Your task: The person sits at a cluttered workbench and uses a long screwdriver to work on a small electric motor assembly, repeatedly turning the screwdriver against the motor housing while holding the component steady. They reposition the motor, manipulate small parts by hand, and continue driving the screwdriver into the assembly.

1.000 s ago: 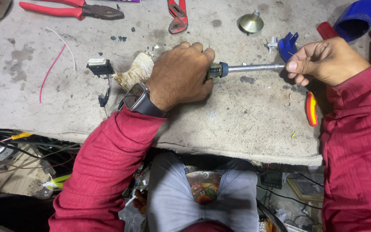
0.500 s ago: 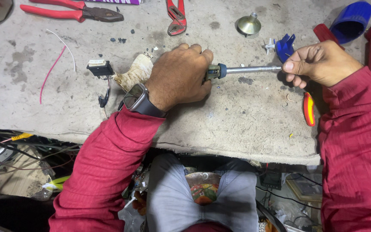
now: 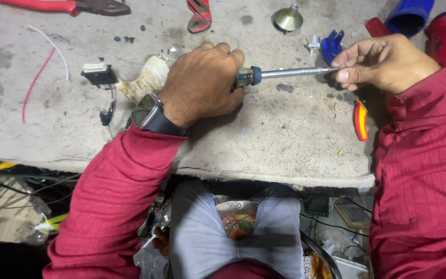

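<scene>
Two hands work one screwdriver [image 3: 285, 74] lying level above the desk [image 3: 264, 139]. Left hand [image 3: 202, 85]: fingers wrapped tight around the handle. Right hand [image 3: 383, 62]: fingers pinching the shaft tip beside a small blue plastic part [image 3: 331, 44].

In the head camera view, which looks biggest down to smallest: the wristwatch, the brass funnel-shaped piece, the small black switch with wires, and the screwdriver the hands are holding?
1. Screwdriver, longest, though its handle is hidden in the left hand.
2. Wristwatch.
3. Brass funnel-shaped piece and black switch look too alike to rank.
</scene>
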The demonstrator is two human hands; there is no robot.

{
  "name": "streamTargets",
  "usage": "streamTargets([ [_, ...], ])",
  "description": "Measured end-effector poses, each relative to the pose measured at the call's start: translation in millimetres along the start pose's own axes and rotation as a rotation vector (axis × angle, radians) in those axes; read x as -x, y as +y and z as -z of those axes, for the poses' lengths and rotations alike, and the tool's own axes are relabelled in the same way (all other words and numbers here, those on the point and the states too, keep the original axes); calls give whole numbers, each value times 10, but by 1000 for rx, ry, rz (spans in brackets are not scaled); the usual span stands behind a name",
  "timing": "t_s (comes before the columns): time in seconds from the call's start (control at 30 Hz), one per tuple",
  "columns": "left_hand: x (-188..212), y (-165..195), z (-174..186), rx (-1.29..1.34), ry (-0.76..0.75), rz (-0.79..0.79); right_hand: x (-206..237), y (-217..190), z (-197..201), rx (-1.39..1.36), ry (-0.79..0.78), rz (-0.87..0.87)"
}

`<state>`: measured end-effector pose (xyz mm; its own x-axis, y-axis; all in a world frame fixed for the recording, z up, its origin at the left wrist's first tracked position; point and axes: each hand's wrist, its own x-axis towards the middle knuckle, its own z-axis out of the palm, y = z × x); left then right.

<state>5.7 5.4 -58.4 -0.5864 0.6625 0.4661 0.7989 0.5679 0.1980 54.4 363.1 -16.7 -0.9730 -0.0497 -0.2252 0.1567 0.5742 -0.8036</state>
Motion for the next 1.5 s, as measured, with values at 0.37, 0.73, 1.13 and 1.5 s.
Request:
streamTargets([
  [0.37,-31,30,42,5,-16,-20,-79,59,-77,80,-3,-32],
  [0.73,-28,3,1,-18,-15,-12,-101,84,-48,84,0,-46],
  [1.13,-10,-11,-8,-12,9,-10,-136,78,-65,72,-87,26],
  [1.5,-3,-9,-2,-7,10,-13,-40,41,-16,87,16,-41],
])
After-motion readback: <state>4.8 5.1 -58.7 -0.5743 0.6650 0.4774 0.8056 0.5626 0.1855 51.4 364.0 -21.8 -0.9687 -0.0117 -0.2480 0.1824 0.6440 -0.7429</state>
